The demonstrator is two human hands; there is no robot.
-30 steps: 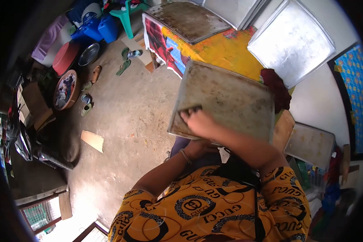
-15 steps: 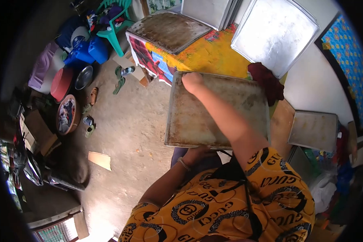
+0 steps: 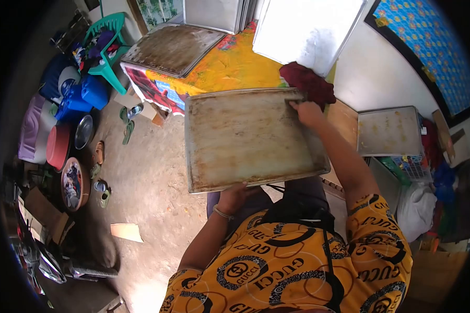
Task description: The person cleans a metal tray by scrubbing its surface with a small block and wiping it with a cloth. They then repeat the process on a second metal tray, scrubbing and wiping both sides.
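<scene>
A stained, rimmed metal tray point(image 3: 245, 141) lies across the middle of the view, in front of my body. My left hand point(image 3: 234, 198) grips its near edge from below, fingers partly hidden under the rim. On the tray's far right part rests my right hand point(image 3: 309, 112), its fingers bent against the surface near the corner; whether it holds something small cannot be made out. Just beyond that corner is a dark red cloth point(image 3: 308, 83) on the table.
A table with a yellow cloth point(image 3: 245, 68) carries another brown tray point(image 3: 172, 49) and upright metal trays point(image 3: 305, 31). More trays point(image 3: 386, 130) stand at the right. Tubs point(image 3: 59, 146), sandals point(image 3: 128, 132) and a green chair point(image 3: 112, 62) are at the left.
My right hand has moved from the tray's far left corner to its far right part. The tray has tilted slightly, and the whole view has shifted to the right.
</scene>
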